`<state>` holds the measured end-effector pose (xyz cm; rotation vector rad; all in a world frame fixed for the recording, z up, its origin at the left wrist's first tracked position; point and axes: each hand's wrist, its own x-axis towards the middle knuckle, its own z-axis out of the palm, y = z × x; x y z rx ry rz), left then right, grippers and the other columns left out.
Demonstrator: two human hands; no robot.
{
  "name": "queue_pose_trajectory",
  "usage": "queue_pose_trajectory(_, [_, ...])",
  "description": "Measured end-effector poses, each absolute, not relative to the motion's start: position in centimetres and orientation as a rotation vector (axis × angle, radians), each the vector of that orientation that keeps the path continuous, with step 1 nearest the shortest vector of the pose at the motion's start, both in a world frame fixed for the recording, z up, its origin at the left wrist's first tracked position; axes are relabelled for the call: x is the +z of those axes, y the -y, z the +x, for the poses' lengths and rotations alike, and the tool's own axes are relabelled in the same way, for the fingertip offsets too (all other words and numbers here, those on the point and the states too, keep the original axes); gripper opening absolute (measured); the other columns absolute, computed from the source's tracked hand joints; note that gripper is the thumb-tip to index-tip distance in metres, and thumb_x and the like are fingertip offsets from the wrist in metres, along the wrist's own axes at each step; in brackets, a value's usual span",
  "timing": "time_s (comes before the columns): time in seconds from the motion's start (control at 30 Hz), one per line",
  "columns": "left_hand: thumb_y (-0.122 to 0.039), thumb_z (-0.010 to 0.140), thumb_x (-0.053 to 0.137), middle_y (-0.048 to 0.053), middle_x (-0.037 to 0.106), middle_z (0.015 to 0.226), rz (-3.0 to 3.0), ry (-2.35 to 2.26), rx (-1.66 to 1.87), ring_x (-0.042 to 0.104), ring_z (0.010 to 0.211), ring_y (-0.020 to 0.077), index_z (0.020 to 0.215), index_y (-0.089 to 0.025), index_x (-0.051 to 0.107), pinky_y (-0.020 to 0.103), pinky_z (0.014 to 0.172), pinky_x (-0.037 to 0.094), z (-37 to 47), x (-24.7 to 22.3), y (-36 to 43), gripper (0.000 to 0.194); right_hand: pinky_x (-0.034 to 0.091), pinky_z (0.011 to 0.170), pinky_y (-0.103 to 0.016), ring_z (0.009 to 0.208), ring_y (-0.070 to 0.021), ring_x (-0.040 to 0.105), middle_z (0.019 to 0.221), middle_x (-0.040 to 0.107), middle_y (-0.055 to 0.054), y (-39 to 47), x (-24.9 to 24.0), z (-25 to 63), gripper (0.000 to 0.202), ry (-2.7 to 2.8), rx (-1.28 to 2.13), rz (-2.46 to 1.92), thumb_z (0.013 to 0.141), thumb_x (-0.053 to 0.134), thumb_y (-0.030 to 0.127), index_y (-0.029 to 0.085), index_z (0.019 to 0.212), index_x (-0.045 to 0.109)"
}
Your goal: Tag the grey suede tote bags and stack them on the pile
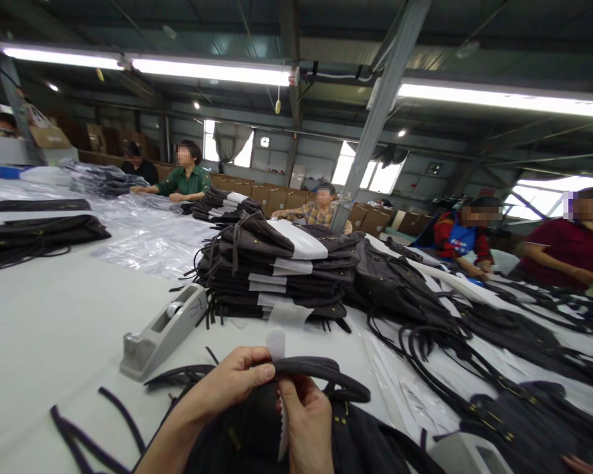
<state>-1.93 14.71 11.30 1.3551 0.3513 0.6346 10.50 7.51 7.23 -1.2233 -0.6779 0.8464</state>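
Note:
A dark bag (247,428) lies right in front of me at the lower middle, its black handle (316,365) raised and curved. My left hand (242,376) pinches the handle between thumb and fingers. A translucent white strip (276,343) sticks up beside those fingertips. Just below the handle, my right hand (307,418) is closed, thumb against fingers, on the lower part of a white strip (282,428) with a jagged edge. Whether both white parts are one piece is hidden by the fingers. Loose black straps (86,438) trail off to the left.
A grey tape dispenser (163,332) stands left of the bag; another dispenser (469,454) sits at the lower right. Ahead rises a stack of dark bags (277,289) with white bands. More bags (524,421) lie on the right. Several people work around the table (44,322).

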Motion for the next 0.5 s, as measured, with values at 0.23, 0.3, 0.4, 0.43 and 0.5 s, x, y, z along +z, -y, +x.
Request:
queue_pose_trajectory(0.23, [-0.042, 0.078, 0.063, 0.003, 0.06, 0.071, 1.317, -0.511, 0.718, 0.052, 0.063, 0.0126, 0.081, -0.014, 0.068, 0.021, 0.057, 0.039, -1.9, 11.7, -14.6, 0.029, 0.04, 0.042, -0.022, 0.04, -0.0108, 0.05, 0.052, 0.059, 0.001, -6.9, 8.3, 10.5, 0.041, 0.689, 0.858, -1.226, 0.061, 0.078, 0.049, 0.018, 0.071, 0.054])
queue_pose_trajectory(0.3, [-0.041, 0.08, 0.061, 0.003, 0.062, 0.072, 1.338, -0.563, 0.744, 0.051, 0.062, 0.0116, 0.078, -0.014, 0.068, 0.019, 0.055, 0.037, -2.1, 11.9, -14.7, 0.028, 0.045, 0.049, -0.023, 0.048, -0.0134, 0.057, 0.06, 0.064, -0.003, -6.3, 9.4, 10.9, 0.034, 0.787, 0.899, -1.2, 0.065, 0.075, 0.046, 0.017, 0.075, 0.06])
queue_pose_trajectory(0.4, [-0.04, 0.079, 0.061, 0.002, 0.061, 0.068, 1.357, -0.578, 0.716, 0.049, 0.059, 0.0103, 0.077, -0.014, 0.068, 0.018, 0.052, 0.034, -2.3, 12.4, -14.6, 0.026, 0.051, 0.066, -0.028, 0.07, -0.0195, 0.066, 0.081, 0.07, -0.008, -5.2, 11.1, 11.8, 0.025, 0.946, 0.932, -1.181, 0.073, 0.067, 0.035, 0.015, 0.086, 0.069])
queue_pose_trajectory(0.43, [-0.04, 0.079, 0.062, 0.002, 0.06, 0.066, 1.354, -0.566, 0.693, 0.048, 0.057, 0.0098, 0.08, -0.015, 0.069, 0.018, 0.05, 0.032, -2.3, 12.7, -14.5, 0.026, 0.051, 0.072, -0.03, 0.077, -0.0213, 0.067, 0.086, 0.071, -0.009, -4.9, 11.6, 12.2, 0.023, 1.001, 0.942, -1.179, 0.073, 0.064, 0.031, 0.015, 0.088, 0.07])
queue_pose_trajectory(0.5, [-0.04, 0.078, 0.063, 0.001, 0.06, 0.065, 1.33, -0.532, 0.65, 0.044, 0.052, 0.0085, 0.089, -0.016, 0.07, 0.018, 0.047, 0.029, -2.4, 13.2, -14.2, 0.028, 0.05, 0.084, -0.033, 0.09, -0.0235, 0.065, 0.093, 0.07, -0.008, -4.5, 12.2, 12.9, 0.025, 1.095, 0.968, -1.162, 0.074, 0.062, 0.025, 0.016, 0.095, 0.071])
